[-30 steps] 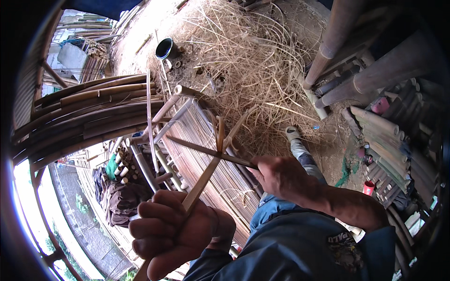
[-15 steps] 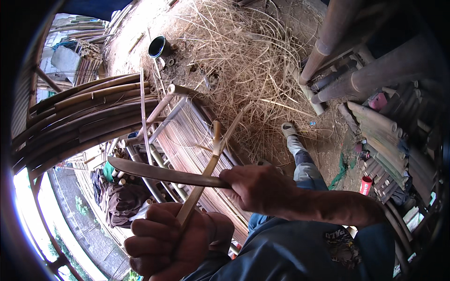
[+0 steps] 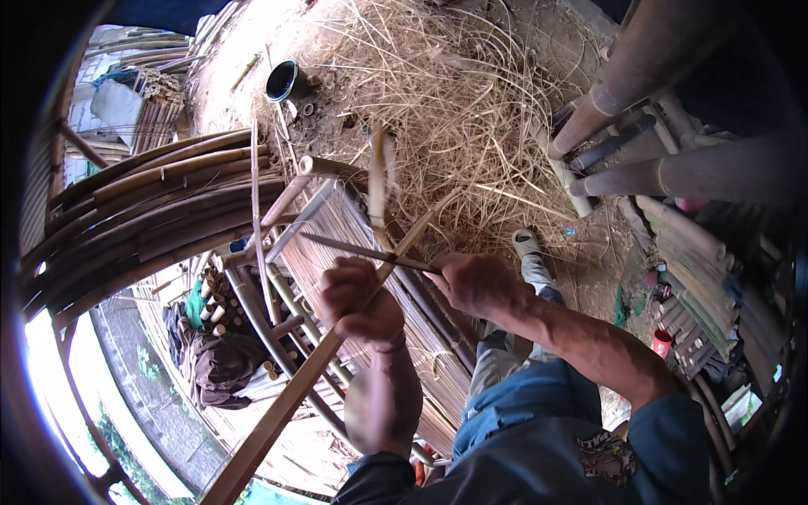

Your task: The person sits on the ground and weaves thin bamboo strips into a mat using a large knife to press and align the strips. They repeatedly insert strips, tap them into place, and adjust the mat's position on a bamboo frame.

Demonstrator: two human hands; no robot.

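My left hand (image 3: 364, 307), slightly blurred, is closed around a long bamboo strip (image 3: 282, 402). The strip slants from the lower left up past the hand toward the shavings. In my right hand (image 3: 481, 286) is a long-bladed knife (image 3: 347, 246), its handle hidden by the fingers. Its blade points left and lies across the strip just beyond my left hand. A short, blurred bamboo piece (image 3: 376, 178) stands out above the blade; whether it is still joined to the strip I cannot tell.
A slatted bamboo bench (image 3: 324, 220) lies under my hands. Shavings (image 3: 454, 109) cover the ground ahead, with a black bucket (image 3: 284, 82) beside them. Stacked bamboo poles (image 3: 160, 198) are at left, thick poles (image 3: 648, 71) at upper right, a red cup (image 3: 661, 342) lower right.
My left hand has moved up and right along the strip, nearer the knife. The knife has shifted right and slightly up. The short piece beyond the blade has moved up and blurred.
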